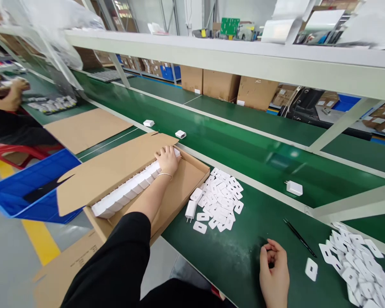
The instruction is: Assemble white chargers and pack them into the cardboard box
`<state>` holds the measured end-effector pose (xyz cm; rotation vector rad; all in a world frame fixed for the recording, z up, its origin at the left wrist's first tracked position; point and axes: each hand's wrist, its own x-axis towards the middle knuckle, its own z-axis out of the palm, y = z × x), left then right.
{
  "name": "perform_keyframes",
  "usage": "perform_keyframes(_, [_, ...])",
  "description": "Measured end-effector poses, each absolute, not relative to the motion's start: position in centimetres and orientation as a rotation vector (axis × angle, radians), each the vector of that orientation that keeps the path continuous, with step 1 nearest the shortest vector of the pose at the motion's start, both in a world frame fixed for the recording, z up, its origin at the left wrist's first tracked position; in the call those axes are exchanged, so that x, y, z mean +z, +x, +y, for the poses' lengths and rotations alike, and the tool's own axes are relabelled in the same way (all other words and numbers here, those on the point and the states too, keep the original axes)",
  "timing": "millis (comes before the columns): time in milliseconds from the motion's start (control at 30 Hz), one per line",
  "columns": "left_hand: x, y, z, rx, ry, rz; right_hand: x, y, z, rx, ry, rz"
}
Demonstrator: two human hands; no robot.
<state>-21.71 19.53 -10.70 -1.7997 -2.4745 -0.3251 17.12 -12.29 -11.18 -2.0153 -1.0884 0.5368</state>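
Left hand (167,160) laid flat, fingers together, on the far end of a row of white chargers (128,190) inside an open cardboard box (182,188). Right hand (273,273) resting on the green table (244,256), fingers loosely curled, holding nothing visible. Pile of small white pieces (220,201) just beside the box. Blue bin (32,184) left of the box.

- The left hand (167,159) presses on a row of white chargers (128,190) inside the open cardboard box (182,188) overhanging the table's near edge.
- The right hand (273,273) rests loosely curled on the green table (244,252).
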Motion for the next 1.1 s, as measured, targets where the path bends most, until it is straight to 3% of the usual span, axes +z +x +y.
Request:
perform_keyframes(200, [-8.5, -26.9, 15.5, -0.167, -1.962, -2.474, -10.9, 17.3, -11.9, 0.556, -1.986, -1.086])
perform_keyframes(433, [-9.6, -31.9, 8.1, 0.04, -1.864, -2.56, -10.7, 17.4, -11.8, 0.481, -2.011, -1.193])
perform_keyframes(1100, [-11.4, -30.0, 8.5, -0.062, -1.716, -2.475, -10.3, 17.1, -11.7, 0.495, -2.003, -1.194])
